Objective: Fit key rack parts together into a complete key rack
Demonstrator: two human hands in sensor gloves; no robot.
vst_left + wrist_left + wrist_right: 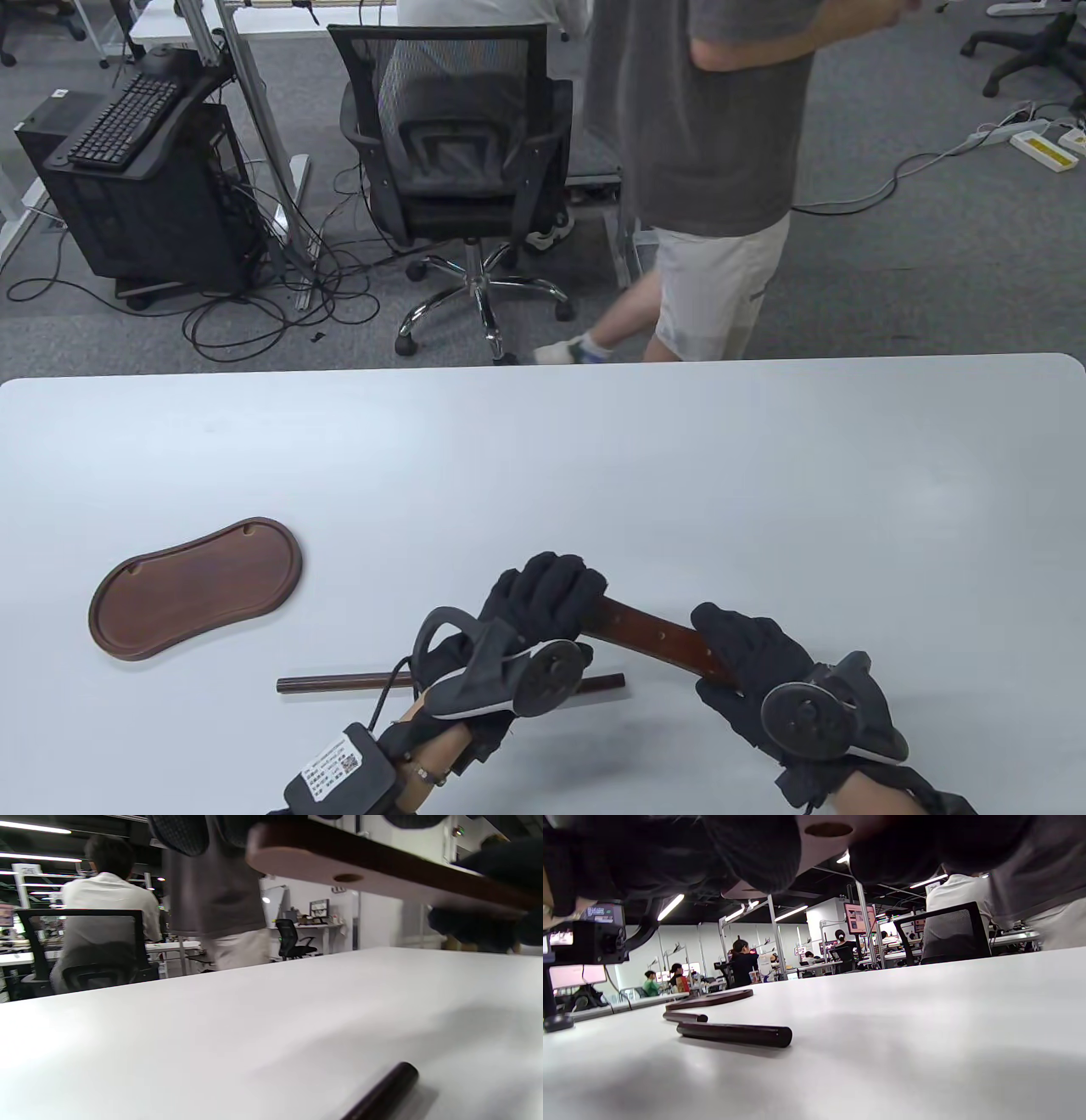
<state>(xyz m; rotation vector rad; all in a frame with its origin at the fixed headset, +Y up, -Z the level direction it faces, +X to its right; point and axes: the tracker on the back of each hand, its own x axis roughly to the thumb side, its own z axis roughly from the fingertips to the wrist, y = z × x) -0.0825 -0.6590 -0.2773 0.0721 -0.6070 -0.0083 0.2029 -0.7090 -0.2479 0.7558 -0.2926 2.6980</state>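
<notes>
Both hands, at 6 o'clock on the tabletop (679, 475), grip a dark wooden bar (653, 641) and hold it above the surface: left hand (530, 615) clenched over its left end, right hand (755, 671) wrapped around its right end. Drilled holes show on the bar's pale underside in the wrist views. Two dark wooden rods (339, 683) lie end to end beneath the left hand. At 9 o'clock, well apart from the hands, rests an oval wooden base tray (195, 586).
</notes>
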